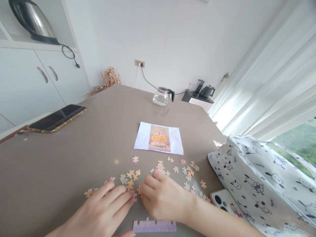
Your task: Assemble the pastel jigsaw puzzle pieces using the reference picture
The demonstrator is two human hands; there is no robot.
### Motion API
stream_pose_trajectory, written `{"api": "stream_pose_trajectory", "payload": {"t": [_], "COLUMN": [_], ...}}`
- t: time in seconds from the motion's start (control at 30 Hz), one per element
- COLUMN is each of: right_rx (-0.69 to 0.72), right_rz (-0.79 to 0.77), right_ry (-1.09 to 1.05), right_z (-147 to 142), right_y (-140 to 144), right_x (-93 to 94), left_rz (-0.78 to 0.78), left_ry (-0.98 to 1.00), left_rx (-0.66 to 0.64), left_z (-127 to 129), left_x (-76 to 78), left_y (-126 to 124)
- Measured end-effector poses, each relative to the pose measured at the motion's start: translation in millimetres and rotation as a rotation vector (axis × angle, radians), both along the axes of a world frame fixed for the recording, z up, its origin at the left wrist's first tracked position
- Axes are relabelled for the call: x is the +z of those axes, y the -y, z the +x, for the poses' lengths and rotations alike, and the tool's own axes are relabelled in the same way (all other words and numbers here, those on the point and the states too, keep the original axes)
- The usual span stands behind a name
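Observation:
My left hand (103, 209) rests over the near part of the table, fingers stretched out, touching or just above loose jigsaw pieces (134, 197). To its right, my right hand (163, 194) is curled with its fingers pressed together. Whatever its fingertips hold is hidden; a small piece edge (139, 190) shows beside them. In front of both hands lies a joined strip of purple jigsaw pieces (154, 226). Several pale and orange pieces (129, 177) lie beyond the left fingers, and more loose pieces (189, 172) spread beyond and right of my right hand.
A paper with a printed cake picture (159, 138) lies mid-table. Behind it stands a glass pot (161, 97). A phone (58, 118) sits at the left edge; another phone (228, 202) lies beside a patterned white bag (261, 181) on the right.

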State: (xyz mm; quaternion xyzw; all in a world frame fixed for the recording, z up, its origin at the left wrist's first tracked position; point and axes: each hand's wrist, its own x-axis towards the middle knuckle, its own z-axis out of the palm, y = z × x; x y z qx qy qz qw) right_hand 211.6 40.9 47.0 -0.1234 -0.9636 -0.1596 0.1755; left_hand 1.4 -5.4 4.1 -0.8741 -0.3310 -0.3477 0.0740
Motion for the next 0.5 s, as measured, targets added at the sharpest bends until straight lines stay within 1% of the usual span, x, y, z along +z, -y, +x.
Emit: {"api": "stream_pose_trajectory", "payload": {"t": [0.07, 0.13, 0.23, 0.33, 0.4, 0.5], "right_rx": [-0.033, -0.102, -0.222, -0.278, -0.294, -0.313], "right_rz": [-0.016, -0.061, -0.128, -0.216, -0.287, -0.334], "right_ry": [-0.004, 0.008, 0.023, 0.045, 0.058, 0.057], "right_z": [5, 13, 34, 55, 66, 74], "right_y": [0, 2, 6, 16, 25, 39], "right_x": [0.1, 2.3, 4.9, 2.1, -1.3, -5.0], "left_rz": [-0.013, -0.027, -0.040, -0.021, 0.018, 0.096], "left_ry": [0.018, 0.021, 0.029, 0.046, -0.016, -0.237], "left_rx": [-0.001, -0.004, -0.003, 0.002, -0.019, -0.109], "left_z": [-1, -1, -1, -1, 0, 1], "left_x": [-2.1, -5.0, -9.3, -11.1, -10.3, -7.5], "left_y": [1, 1, 1, 1, 2, 4]}}
